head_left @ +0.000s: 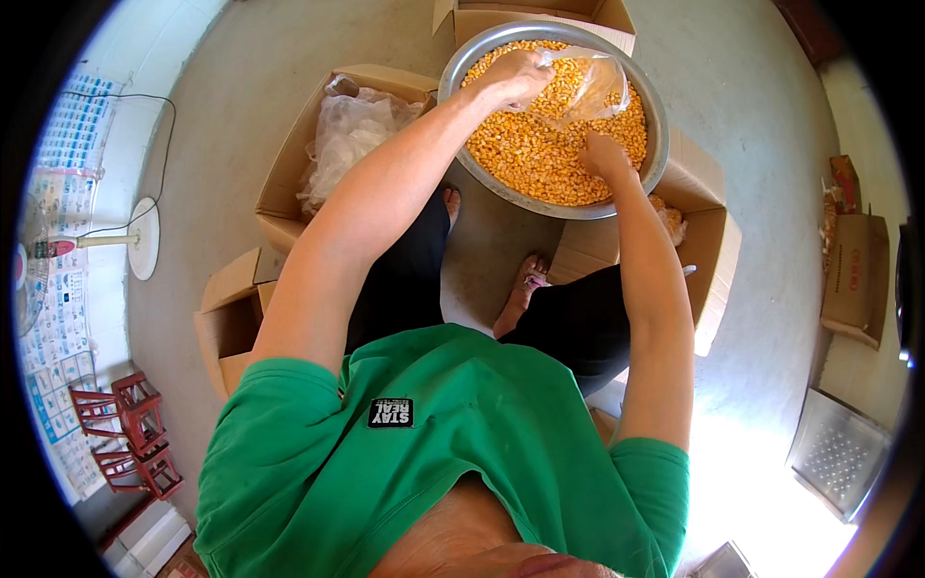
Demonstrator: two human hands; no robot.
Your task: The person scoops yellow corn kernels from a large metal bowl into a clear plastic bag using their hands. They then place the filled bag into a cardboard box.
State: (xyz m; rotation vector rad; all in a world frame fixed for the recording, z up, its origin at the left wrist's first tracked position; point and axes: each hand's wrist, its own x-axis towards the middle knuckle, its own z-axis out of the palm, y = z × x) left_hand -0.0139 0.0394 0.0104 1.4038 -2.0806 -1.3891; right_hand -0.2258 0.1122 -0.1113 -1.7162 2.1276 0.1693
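Note:
A wide metal basin (452,66) full of yellow corn kernels (531,162) stands in front of me. My left hand (519,78) grips the edge of a clear plastic bag (603,79) over the kernels. The bag spreads to the right of that hand, its mouth facing the near side; whether kernels lie inside it is hard to tell. My right hand (607,155) reaches into the corn near the basin's right side. Its fingertips are hidden among the kernels, so its grip does not show.
Left of the basin, a cardboard box (278,184) holds crumpled plastic bags (354,130). Another box (712,238) at the right contains a filled bag (668,217). A smaller carton (231,325), a standing fan (144,238) and red wooden stools (137,426) are at the left.

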